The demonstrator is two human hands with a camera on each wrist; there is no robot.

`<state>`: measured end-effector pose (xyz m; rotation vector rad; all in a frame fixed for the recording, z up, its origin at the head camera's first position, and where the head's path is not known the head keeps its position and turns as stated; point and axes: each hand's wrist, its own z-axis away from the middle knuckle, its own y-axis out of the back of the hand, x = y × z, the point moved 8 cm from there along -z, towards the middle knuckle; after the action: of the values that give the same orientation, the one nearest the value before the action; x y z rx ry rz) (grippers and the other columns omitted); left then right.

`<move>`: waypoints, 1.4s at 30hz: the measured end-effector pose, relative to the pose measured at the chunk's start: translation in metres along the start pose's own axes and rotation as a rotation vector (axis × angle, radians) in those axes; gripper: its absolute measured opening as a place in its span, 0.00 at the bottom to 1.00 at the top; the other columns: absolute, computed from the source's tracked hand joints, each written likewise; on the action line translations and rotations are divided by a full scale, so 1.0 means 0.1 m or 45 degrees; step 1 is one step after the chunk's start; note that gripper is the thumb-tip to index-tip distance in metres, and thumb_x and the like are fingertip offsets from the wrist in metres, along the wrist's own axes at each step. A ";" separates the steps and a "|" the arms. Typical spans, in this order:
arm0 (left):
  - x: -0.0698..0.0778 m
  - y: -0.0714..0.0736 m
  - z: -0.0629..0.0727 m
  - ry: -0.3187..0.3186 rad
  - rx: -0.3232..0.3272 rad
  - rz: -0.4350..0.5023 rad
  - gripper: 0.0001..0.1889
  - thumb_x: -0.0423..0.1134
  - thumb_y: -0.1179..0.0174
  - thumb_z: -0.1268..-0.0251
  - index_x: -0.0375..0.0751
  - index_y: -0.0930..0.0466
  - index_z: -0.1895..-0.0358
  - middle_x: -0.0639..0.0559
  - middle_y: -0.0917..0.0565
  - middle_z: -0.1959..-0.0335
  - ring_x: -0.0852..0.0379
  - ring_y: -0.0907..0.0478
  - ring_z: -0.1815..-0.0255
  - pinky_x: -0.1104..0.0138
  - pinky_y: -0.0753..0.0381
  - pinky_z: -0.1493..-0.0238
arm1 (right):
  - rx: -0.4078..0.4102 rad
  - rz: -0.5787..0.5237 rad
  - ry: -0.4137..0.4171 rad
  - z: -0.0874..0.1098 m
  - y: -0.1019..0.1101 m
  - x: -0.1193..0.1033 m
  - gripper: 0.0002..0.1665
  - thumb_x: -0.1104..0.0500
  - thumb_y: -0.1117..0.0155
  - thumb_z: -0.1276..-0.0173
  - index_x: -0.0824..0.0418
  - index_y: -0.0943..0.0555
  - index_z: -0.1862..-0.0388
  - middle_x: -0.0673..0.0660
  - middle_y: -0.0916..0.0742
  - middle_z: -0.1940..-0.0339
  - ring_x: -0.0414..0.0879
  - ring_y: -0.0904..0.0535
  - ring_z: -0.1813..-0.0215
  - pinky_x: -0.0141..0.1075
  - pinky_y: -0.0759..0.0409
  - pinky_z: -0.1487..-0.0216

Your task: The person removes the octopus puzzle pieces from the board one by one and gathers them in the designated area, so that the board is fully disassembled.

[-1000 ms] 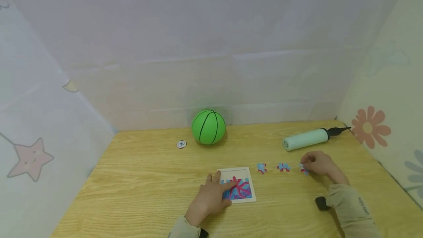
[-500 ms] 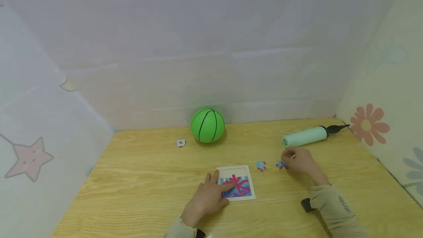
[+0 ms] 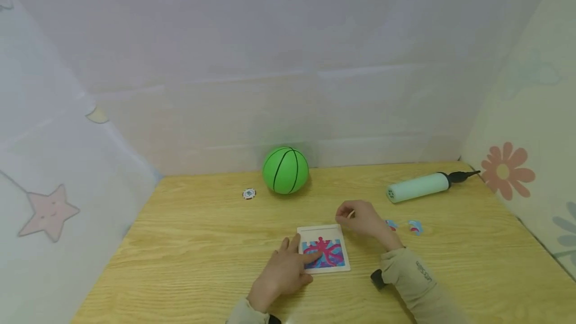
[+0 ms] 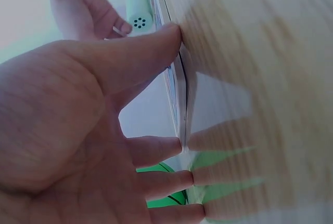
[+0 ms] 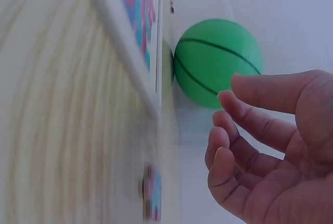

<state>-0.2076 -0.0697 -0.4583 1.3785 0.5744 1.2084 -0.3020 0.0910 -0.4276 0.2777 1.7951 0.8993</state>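
Observation:
A white-framed jigsaw puzzle (image 3: 323, 269) lies on the table, its lower part filled with a pink octopus picture and its upper strip bare. My left hand (image 3: 284, 270) rests against its left side, fingers straight, index finger over the picture; the thumb touches the frame's edge in the left wrist view. Just beyond the upper right corner hovers my right hand (image 3: 363, 220), fingers loosely curled with nothing between them. In the right wrist view a loose puzzle piece (image 5: 152, 193) lies below it. Two more pieces show to its right, a partly covered one (image 3: 390, 225) and another (image 3: 416, 227).
A green ball (image 3: 285, 170) sits at the back of the table near the wall, with a poker chip (image 3: 249, 193) to its left. A pale green hand pump (image 3: 418, 187) with a black nozzle lies at the back right.
My right hand has moved left along the row, from the rightmost piece past the middle one toward the frame. The rightmost piece shows again. My left hand stays at the puzzle.

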 end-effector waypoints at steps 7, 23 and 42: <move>0.00 -0.02 -0.01 -0.013 -0.025 0.002 0.28 0.50 0.35 0.41 0.67 0.28 0.35 0.34 0.43 0.27 0.27 0.44 0.31 0.38 0.33 0.43 | -0.125 -0.031 0.031 -0.15 -0.28 -0.18 0.02 0.62 0.35 0.36 0.60 0.17 0.68 0.47 0.18 0.73 0.39 0.25 0.69 0.32 0.24 0.67; -0.01 -0.05 0.01 -0.027 -0.106 -0.023 0.38 0.59 0.32 0.48 0.68 0.35 0.30 0.36 0.49 0.25 0.30 0.50 0.28 0.36 0.38 0.40 | -0.391 -0.055 0.081 -0.22 -0.70 -0.29 0.02 0.64 0.32 0.40 0.62 0.14 0.70 0.45 0.16 0.74 0.35 0.25 0.71 0.30 0.24 0.67; -0.02 -0.03 0.04 0.003 -0.126 -0.027 0.38 0.59 0.33 0.47 0.68 0.35 0.30 0.38 0.49 0.24 0.31 0.50 0.27 0.36 0.37 0.41 | -0.478 -0.051 0.121 -0.20 -0.83 -0.41 0.04 0.69 0.35 0.40 0.62 0.15 0.69 0.47 0.17 0.75 0.34 0.27 0.72 0.30 0.26 0.68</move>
<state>-0.2041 -0.0730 -0.4609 1.2849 0.5231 1.2059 -0.2841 0.0009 -0.4529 -0.0420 1.6705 1.2134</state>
